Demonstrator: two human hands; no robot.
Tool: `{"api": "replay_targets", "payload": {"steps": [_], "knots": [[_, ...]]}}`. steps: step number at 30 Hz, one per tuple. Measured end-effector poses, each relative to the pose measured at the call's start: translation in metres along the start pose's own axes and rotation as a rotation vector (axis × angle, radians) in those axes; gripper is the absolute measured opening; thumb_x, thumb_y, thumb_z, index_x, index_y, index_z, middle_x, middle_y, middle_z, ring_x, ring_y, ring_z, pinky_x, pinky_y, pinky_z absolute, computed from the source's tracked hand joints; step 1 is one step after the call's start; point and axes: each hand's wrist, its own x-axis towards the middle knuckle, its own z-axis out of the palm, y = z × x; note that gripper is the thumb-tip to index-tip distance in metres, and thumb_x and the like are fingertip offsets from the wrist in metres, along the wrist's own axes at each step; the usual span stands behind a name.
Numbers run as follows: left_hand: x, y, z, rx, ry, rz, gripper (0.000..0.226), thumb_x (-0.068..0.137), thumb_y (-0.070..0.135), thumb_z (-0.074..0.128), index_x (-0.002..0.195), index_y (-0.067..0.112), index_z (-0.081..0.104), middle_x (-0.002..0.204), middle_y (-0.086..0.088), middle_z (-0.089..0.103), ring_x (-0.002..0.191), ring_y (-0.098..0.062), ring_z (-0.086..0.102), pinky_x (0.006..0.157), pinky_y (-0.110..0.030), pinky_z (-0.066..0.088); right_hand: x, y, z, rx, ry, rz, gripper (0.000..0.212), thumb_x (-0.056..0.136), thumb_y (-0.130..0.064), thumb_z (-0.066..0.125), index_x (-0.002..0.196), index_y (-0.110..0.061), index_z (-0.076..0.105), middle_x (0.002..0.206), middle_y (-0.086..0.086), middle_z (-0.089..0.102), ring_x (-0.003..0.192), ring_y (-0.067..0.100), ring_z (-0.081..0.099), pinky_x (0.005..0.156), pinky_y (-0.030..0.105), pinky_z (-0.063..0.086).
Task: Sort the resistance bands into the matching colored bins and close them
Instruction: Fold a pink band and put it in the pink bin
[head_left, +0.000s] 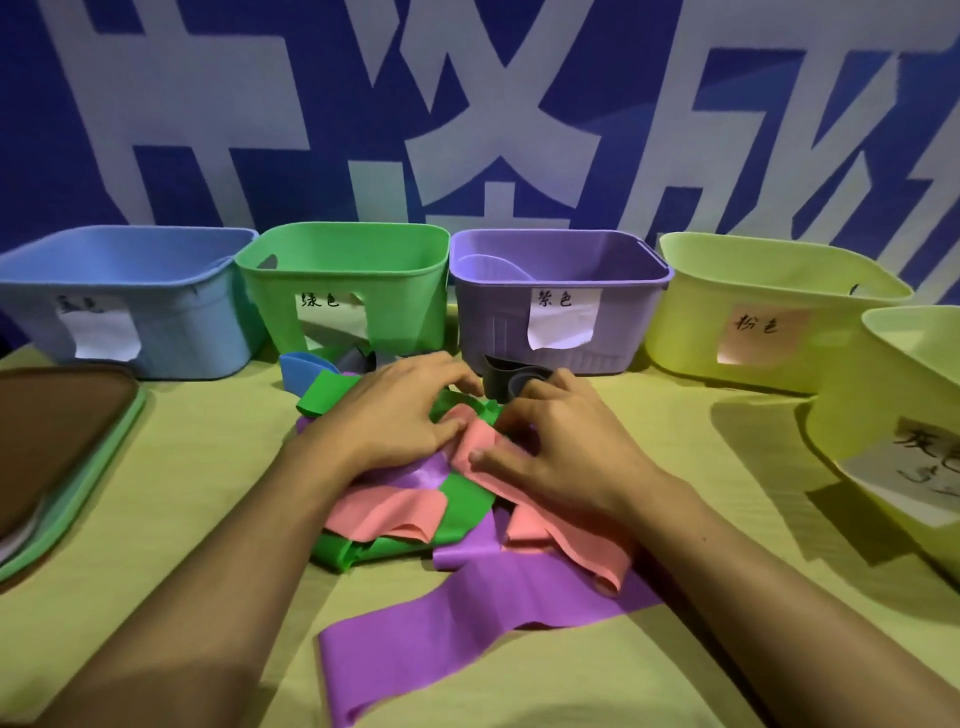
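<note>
open bins (343, 260) behind, lids (62, 447) left

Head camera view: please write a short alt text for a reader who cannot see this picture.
Two bare hands, left hand and right hand, pinch a pink resistance band atop a tangled pile of pink, green and purple bands on a yellow-green tablecloth. Behind stand open labelled bins: blue bin, green bin, purple bin and two yellow ones; lids lie at left.

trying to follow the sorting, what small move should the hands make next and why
Probably lift the pink band free of the pile: both the left hand and right hand are pinching it, while green and purple bands lie tangled beneath, and the bins stand open behind.
</note>
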Motion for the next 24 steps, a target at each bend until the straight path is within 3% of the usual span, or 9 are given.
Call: {"api": "replay_targets", "payload": {"steps": [3, 6, 10, 13, 16, 18, 20, 24], "knots": [[0.000, 0.000, 0.000, 0.020, 0.033, 0.092, 0.026, 0.091, 0.034, 0.071, 0.117, 0.036, 0.068, 0.121, 0.017, 0.057, 0.117, -0.008, 0.049, 0.102, -0.035, 0.042, 0.002, -0.002, 0.004, 0.073, -0.013, 0.016, 0.042, 0.081, -0.071, 0.062, 0.093, -0.032, 0.069, 0.084, -0.012, 0.054, 0.088, 0.017, 0.042, 0.082, 0.036, 0.039], [-0.001, 0.001, 0.000, 0.026, 0.064, 0.128, 0.028, 0.091, 0.042, 0.062, 0.116, 0.031, 0.071, 0.120, 0.016, 0.058, 0.117, -0.010, 0.049, 0.105, -0.037, 0.042, 0.003, 0.002, 0.002, 0.226, 0.065, 0.055, 0.023, 0.084, -0.048, 0.076, 0.085, -0.027, 0.066, 0.086, -0.011, 0.059, 0.086, 0.015, 0.047, 0.078, 0.033, 0.038], [-0.001, 0.007, -0.001, -0.037, 0.077, 0.069, 0.036, 0.099, 0.041, 0.055, 0.131, 0.028, 0.064, 0.124, 0.013, 0.063, 0.116, -0.008, 0.051, 0.102, -0.028, 0.039, 0.003, 0.000, -0.004, 0.740, 0.081, 0.127, 0.010, 0.093, -0.019, 0.074, 0.093, -0.025, 0.066, 0.087, -0.010, 0.071, 0.084, 0.003, 0.064, 0.077, 0.024, 0.048], [-0.001, 0.009, -0.003, -0.162, 0.152, -0.014, 0.038, 0.099, 0.049, 0.043, 0.112, 0.027, 0.072, 0.104, 0.011, 0.072, 0.099, -0.010, 0.061, 0.090, -0.032, 0.046, 0.003, -0.002, -0.006, 0.997, 0.088, 0.055, 0.024, 0.097, 0.004, 0.063, 0.107, -0.017, 0.067, 0.106, -0.009, 0.075, 0.106, 0.007, 0.068, 0.095, 0.021, 0.048], [0.000, 0.008, -0.003, -0.340, 0.213, -0.076, 0.037, 0.098, 0.055, 0.043, 0.085, 0.031, 0.067, 0.074, 0.020, 0.067, 0.073, 0.003, 0.060, 0.070, -0.030, 0.044, 0.005, -0.001, -0.009, 1.191, 0.102, 0.092, 0.032, 0.096, 0.010, 0.060, 0.117, -0.013, 0.063, 0.112, -0.010, 0.073, 0.111, 0.004, 0.065, 0.095, 0.019, 0.048], [0.004, 0.009, -0.002, -0.515, 0.239, -0.073, 0.039, 0.096, 0.058, 0.049, 0.089, 0.026, 0.070, 0.078, 0.016, 0.070, 0.077, 0.001, 0.061, 0.073, -0.034, 0.046, 0.005, -0.001, -0.011, 1.329, 0.091, 0.149, 0.038, 0.095, 0.011, 0.058, 0.127, -0.009, 0.059, 0.118, 0.001, 0.073, 0.110, 0.013, 0.066, 0.094, 0.025, 0.053], [0.007, 0.012, -0.003, -0.713, 0.247, -0.060, 0.053, 0.095, 0.059, 0.053, 0.097, 0.010, 0.072, 0.086, 0.004, 0.070, 0.084, -0.010, 0.060, 0.082, -0.044, 0.050, 0.003, -0.004, -0.014, 1.429, 0.061, 0.163, 0.045, 0.094, 0.013, 0.057, 0.135, -0.006, 0.054, 0.125, 0.014, 0.070, 0.108, 0.020, 0.068, 0.095, 0.030, 0.056], [0.020, 0.026, -0.012, -0.930, 0.271, -0.082, 0.031, 0.100, 0.033, 0.061, 0.093, 0.006, 0.074, 0.084, 0.002, 0.070, 0.080, -0.011, 0.063, 0.079, -0.033, 0.053, 0.001, -0.006, -0.022, 1.391, 0.051, 0.193, 0.052, 0.094, 0.017, 0.055, 0.141, -0.004, 0.048, 0.120, 0.012, 0.069, 0.076, 0.001, 0.070, 0.063, 0.011, 0.053]]}}
